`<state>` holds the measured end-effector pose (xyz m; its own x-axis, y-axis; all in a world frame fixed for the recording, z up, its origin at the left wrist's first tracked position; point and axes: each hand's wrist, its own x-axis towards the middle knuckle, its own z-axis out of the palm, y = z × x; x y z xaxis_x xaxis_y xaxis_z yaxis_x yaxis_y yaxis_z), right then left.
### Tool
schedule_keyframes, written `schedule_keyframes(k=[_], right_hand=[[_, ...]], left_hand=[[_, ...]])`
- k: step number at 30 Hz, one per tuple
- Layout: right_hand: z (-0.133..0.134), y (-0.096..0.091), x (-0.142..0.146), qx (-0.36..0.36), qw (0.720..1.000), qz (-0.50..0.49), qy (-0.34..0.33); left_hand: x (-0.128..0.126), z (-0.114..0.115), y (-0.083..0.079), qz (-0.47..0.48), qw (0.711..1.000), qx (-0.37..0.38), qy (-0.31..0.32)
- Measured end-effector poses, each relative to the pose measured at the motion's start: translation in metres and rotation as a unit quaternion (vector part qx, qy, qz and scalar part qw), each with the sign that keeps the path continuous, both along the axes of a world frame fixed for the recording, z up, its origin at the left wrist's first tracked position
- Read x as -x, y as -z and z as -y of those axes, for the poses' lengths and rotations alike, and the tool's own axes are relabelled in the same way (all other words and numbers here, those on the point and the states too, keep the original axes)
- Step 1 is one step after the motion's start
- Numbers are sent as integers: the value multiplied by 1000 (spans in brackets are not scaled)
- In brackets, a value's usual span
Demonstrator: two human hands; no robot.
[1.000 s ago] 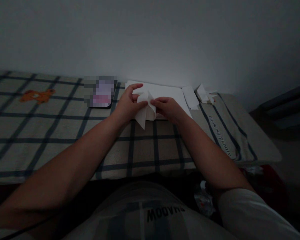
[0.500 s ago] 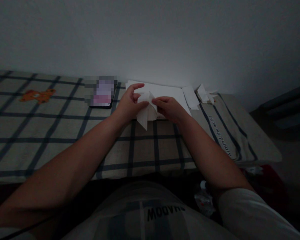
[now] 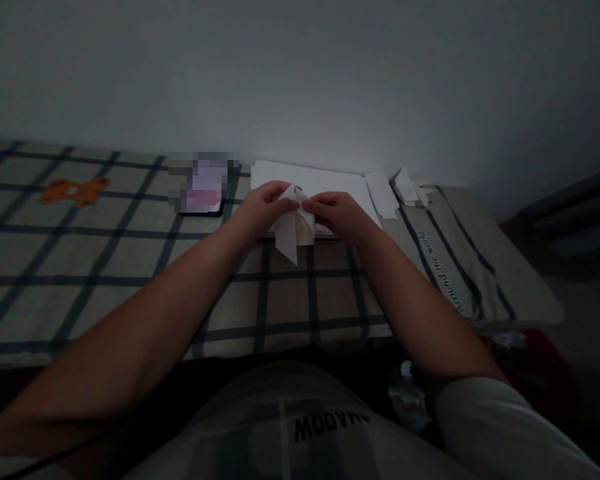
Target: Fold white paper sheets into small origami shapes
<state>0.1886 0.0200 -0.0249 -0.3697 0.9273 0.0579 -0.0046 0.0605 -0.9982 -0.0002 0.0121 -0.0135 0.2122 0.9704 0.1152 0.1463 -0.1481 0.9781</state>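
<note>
A folded piece of white paper is held up between my two hands, one pointed flap hanging down toward me. My left hand is closed on its left side, thumb in front and fingers behind. From the right, my right hand pinches the upper right edge between thumb and fingers. The fingertips of both hands nearly meet at the top of the fold. Behind and below them lies a stack of white paper sheets, partly covered by my hands.
A phone, partly pixelated, lies left of the stack. Farther left is an orange animal-shaped piece. Right of the stack are a white paper strip and folded paper. All rest on a checked cloth against the wall.
My left fingers, raised and spread before, have come down and closed onto the paper. The folded paper has tilted slightly and its flap hangs a little lower. My right hand has barely moved.
</note>
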Motion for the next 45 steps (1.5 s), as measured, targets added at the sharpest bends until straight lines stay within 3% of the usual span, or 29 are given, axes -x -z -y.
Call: schedule_keyframes(k=[9,22,29,38,45], right_hand=[[6,-5,1,-22,999,33,-12],[8,-3,2,-14,999,31,-30],[7,-4,6,-55,998,23,11],[8,-2,5,0,1000,6,-8],[8,-3,4,-3,1000,15,-9]], left_hand=[[1,12,-8,-10,999,41,-19],[2,8,-5,27,999,24,-36],[3,7,-6,40,998,6,-37],[5,4,-8,12,999,26,-24],[5,6,-11,4,999,32,-23]])
